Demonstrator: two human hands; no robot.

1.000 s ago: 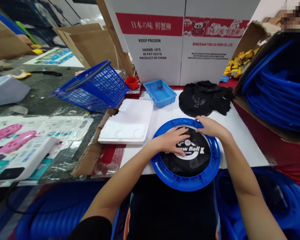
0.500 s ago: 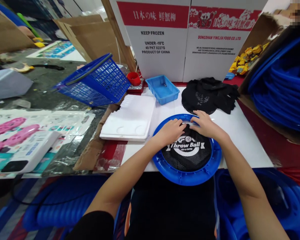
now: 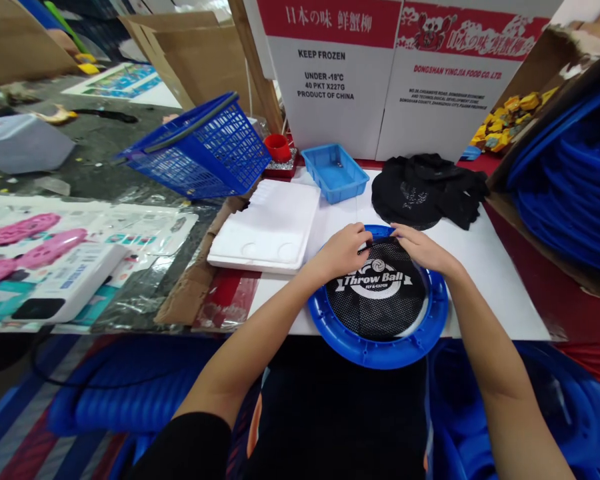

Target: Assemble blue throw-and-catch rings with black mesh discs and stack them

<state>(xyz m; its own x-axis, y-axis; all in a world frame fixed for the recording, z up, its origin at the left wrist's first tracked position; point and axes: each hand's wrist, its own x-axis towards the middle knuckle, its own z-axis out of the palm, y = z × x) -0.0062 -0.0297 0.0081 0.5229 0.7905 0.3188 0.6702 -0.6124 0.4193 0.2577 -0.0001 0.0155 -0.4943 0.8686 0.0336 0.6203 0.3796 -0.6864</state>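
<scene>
On the left I see the foam slab (image 3: 267, 227). Beside it, the left hand (image 3: 347, 250) curls its fingers at the far edge of the black mesh (image 3: 377, 293); it no longer lies flat over the print. The mesh has shifted away from the person inside the blue ring (image 3: 380, 355), at the table's near edge, so a gap shows at near right; the fit there seems unfinished. The right hand (image 3: 420, 249) bends its fingers at the far rim. Whether either hand pinches the mesh, I cannot tell.

Wht board (image 3: 505, 293) free rt of R forearm (image 3: 487, 340); foam slab (image 3: 270, 230) blocks L side.
</scene>
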